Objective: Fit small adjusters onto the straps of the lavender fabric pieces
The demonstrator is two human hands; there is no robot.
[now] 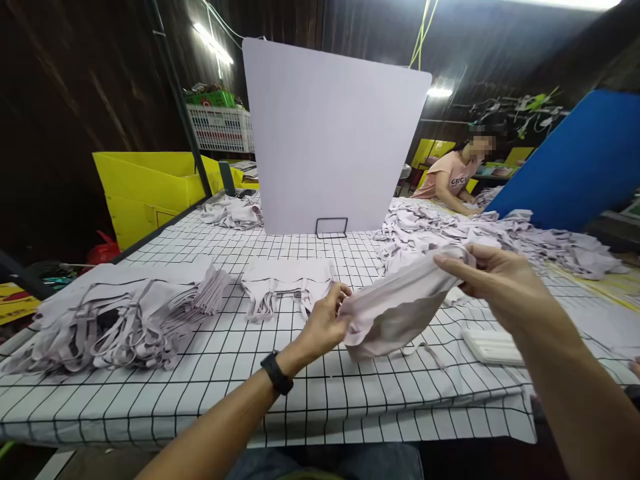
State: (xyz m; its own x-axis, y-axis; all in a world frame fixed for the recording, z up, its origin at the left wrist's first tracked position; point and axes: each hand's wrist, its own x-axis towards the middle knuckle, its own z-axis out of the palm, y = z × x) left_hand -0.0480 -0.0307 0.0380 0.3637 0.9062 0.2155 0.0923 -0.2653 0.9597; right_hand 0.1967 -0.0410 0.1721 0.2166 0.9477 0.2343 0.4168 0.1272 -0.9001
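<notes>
Between my two hands a pale lilac strappy garment (pixel 400 310) is stretched out above the table, its dark inner side partly showing. My left hand (pixel 327 313), with a black watch at the wrist, pinches its left end. Its right end is gripped by my right hand (pixel 483 273), held higher. One thin strap dangles below the cloth. Just left of my left hand, a few similar garments (pixel 287 277) lie flat with straps toward me. A thick stack of folded garments (pixel 135 307) rests farther left, straps hanging loose at its front.
A large white board (pixel 335 140) stands in a wire holder (pixel 331 228) at the back. Loose garments (pixel 430 230) heap up at the back right, near a co-worker (pixel 457 173) and a blue board (pixel 575 167). A white flat object (pixel 493 347) lies on the grid-patterned tablecloth (pixel 280 383). Yellow bin (pixel 145 193) behind left.
</notes>
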